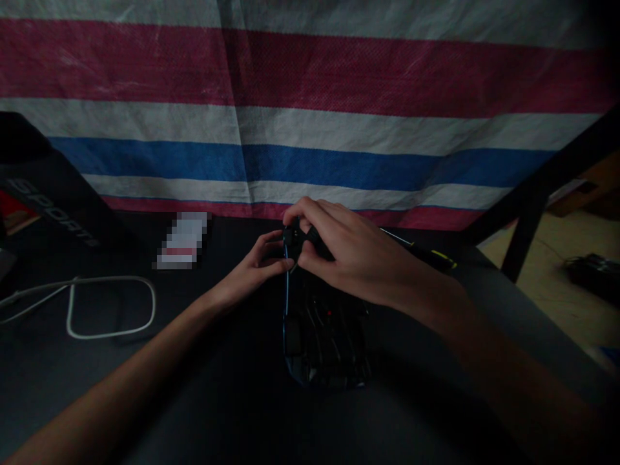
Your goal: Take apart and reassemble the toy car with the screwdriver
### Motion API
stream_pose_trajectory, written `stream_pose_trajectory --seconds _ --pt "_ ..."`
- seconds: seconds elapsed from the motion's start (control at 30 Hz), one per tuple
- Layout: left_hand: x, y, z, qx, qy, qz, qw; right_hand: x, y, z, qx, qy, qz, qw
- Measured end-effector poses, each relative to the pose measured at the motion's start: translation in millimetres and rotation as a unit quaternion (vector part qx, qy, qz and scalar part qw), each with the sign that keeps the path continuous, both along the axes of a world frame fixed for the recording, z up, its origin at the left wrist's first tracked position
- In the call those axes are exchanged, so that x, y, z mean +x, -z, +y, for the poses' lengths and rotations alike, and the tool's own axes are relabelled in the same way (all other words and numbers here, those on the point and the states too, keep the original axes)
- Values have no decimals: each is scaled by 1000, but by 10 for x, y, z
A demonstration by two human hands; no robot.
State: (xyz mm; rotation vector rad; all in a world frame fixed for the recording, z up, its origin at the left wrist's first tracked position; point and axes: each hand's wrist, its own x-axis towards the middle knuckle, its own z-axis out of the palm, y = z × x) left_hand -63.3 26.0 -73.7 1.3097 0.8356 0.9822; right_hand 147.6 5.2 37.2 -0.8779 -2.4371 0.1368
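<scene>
A dark toy car (329, 342) with a blue edge lies on the black table, apparently underside up, its far end pointing away from me. At that far end, my left hand (264, 258) grips the left edge between thumb and fingers, beside a black wheel (289, 236). My right hand (339, 242) reaches over from the right. Its thumb and curled fingers close around a small black ribbed part (312, 237) at the same end; the hand partly hides it, and I cannot tell whether it is attached. Another black wheel (292, 336) shows on the near left side.
A screwdriver (433, 258) with a black-and-yellow handle lies right of my right hand. A white cable (111, 336) loops at the left, near a blurred-out pale item (184, 239) and a dark box (58, 200) marked SPORTS. Striped sheeting (310, 71) hangs behind the table.
</scene>
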Motion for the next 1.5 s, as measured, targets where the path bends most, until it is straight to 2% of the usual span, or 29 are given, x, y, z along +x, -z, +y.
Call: stream_pose_trajectory --seconds 0.07,0.13,0.3,0.5,0.63,0.77,0.93,1.07,1.13,1.2,1.33,1.4,1.5 --pt "-8 15 10 6 1 2 1000 -15 13 -6 0 51 -21 998" --pt "-17 32 23 10 0 7 1000 -27 31 4 -6 73 -26 997" --pt "-33 65 42 15 2 9 1000 -4 17 33 -4 -33 29 999" --pt "-11 28 4 9 3 11 1000 -7 -33 15 7 -66 25 997" --pt "10 -14 -28 15 -22 21 999 -56 4 14 8 -91 49 995" --pt "13 -26 -18 27 -28 28 999 -113 68 12 -69 -133 120 981" --pt "17 -36 -16 22 -13 10 1000 -159 132 21 -217 -179 229 932" --pt "19 -32 -26 23 -21 12 999 -173 140 16 -237 -173 260 920" --pt "13 -20 -18 33 -23 19 999 -177 132 1 -225 -160 249 928" --pt "6 -7 -3 39 -13 20 999 -180 121 -21 -181 -129 214 951" --pt "-2 20 19 54 9 2 999 -180 90 -65 8 -8 88 996" --pt "-9 36 23 49 4 2 999 -165 67 -82 72 40 8 997" --pt "-34 65 30 30 -3 22 999 -115 20 -101 78 47 -53 994"
